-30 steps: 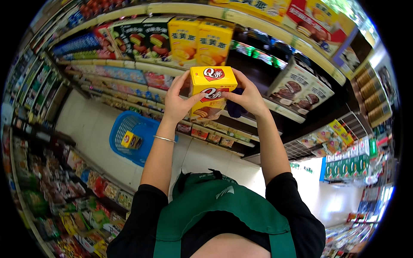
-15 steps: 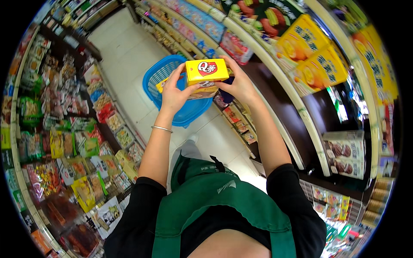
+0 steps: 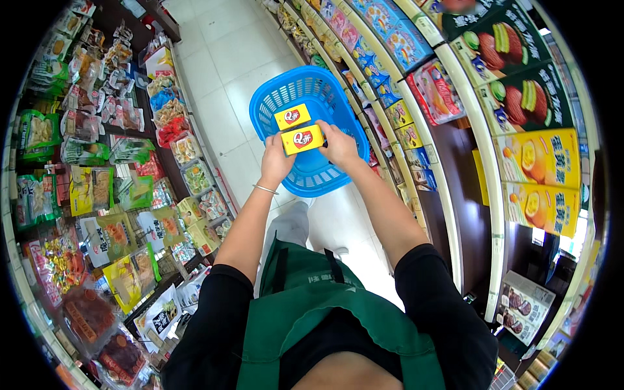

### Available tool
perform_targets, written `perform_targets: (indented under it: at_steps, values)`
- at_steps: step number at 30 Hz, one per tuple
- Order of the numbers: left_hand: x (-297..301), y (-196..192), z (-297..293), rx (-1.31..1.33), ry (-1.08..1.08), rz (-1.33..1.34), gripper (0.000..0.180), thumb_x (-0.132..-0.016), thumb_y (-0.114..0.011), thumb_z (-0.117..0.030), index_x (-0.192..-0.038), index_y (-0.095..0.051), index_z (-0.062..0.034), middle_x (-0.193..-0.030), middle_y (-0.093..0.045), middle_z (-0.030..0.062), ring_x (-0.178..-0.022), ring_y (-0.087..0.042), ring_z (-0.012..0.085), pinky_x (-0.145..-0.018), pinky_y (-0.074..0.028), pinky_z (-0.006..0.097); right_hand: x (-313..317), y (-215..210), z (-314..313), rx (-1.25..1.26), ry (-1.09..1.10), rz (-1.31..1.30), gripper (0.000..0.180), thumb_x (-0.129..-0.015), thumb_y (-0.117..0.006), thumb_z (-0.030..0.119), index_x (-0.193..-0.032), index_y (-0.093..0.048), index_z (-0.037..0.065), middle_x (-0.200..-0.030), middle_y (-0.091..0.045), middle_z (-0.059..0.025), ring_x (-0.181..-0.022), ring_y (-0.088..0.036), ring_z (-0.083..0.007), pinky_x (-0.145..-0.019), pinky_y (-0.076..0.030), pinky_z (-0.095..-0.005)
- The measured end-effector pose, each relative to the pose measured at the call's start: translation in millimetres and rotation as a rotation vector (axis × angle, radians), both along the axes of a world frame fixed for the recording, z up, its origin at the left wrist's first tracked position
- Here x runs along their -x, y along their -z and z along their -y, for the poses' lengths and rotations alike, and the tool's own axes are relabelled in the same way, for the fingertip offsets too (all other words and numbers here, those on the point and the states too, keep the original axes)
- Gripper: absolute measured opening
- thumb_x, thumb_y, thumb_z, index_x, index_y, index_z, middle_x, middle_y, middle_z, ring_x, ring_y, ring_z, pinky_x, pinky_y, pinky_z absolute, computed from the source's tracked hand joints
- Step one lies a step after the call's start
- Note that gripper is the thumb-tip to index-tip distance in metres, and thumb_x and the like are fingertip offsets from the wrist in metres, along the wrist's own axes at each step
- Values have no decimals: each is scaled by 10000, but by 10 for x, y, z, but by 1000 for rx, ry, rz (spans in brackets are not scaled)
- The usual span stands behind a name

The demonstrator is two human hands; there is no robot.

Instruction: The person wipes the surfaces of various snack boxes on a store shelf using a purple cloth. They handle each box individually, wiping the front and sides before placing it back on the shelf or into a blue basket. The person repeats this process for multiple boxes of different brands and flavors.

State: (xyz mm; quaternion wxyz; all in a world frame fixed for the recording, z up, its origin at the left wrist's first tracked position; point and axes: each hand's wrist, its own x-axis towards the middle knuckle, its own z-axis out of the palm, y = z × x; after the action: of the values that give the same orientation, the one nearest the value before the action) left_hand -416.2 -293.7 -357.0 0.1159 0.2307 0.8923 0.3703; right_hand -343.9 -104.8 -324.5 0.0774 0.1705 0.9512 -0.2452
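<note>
- One yellow box (image 3: 302, 139) with a red round mark is held over the blue basket (image 3: 325, 175), its long side lying across between the two hands.
- The left hand (image 3: 275, 162) has its grip clenched on the box's left end; a thin bracelet (image 3: 265, 189) circles that wrist.
- The right hand (image 3: 339, 144) has its grip clenched on the box's right end.
- A second yellow box (image 3: 292, 117) of the same kind lies inside the basket, just beyond the held one.
- So two yellow boxes show here, and one basket, which stands on the pale tiled floor (image 3: 221, 71) of the aisle.
- Two runs of shelves flank the aisle: bagged snacks (image 3: 97, 195) on the left, boxed goods (image 3: 539, 156) on the right.
- The person wears one green apron (image 3: 312, 305) over black sleeves.
</note>
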Motion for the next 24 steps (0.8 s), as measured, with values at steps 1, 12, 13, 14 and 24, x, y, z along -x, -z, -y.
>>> perform_targets:
  at_steps: [1,12,13,14,24]
  values:
    - [25,81,-16,61,-8,15,697,-739,-805,-101,-1326,-451,26,-1183,-546,207,-1026,-630,374,-843,-549,405,44,99,16,4,2,21,717,-769,-748,188,-1403,-416,230,-1127,-605,-111,-960,-658,-328,-775,-557,-425]
    - [323,734,-111,134,-88,152,718,-731,-790,-75,-1333,-436,88,-1176,-572,252,-1046,-612,401,-889,-528,407,446,855,128,-22,52,162,695,-825,-687,144,-1444,-378,211,-1173,-609,-107,-925,-679,-311,-744,-566,-419]
    - [342,747,-123,148,-85,154,709,-741,-788,-72,-1336,-434,81,-1181,-568,244,-1044,-617,393,-880,-534,404,463,903,127,-34,58,164,706,-826,-694,159,-1450,-368,217,-1176,-610,-106,-931,-678,-308,-749,-567,-413]
    - [355,759,-142,162,-81,156,701,-751,-787,-68,-1338,-432,73,-1186,-564,236,-1041,-623,386,-870,-540,402,479,947,123,-46,64,166,718,-826,-701,173,-1456,-359,224,-1179,-611,-104,-937,-677,-304,-753,-567,-408]
    - [309,674,-176,177,-55,126,886,-732,-824,-92,-1432,-308,84,-1295,-479,263,-1162,-557,387,-940,-511,387,500,956,144,11,84,194,768,-833,-710,196,-1489,-312,195,-1221,-574,-125,-956,-670,-327,-767,-565,-424]
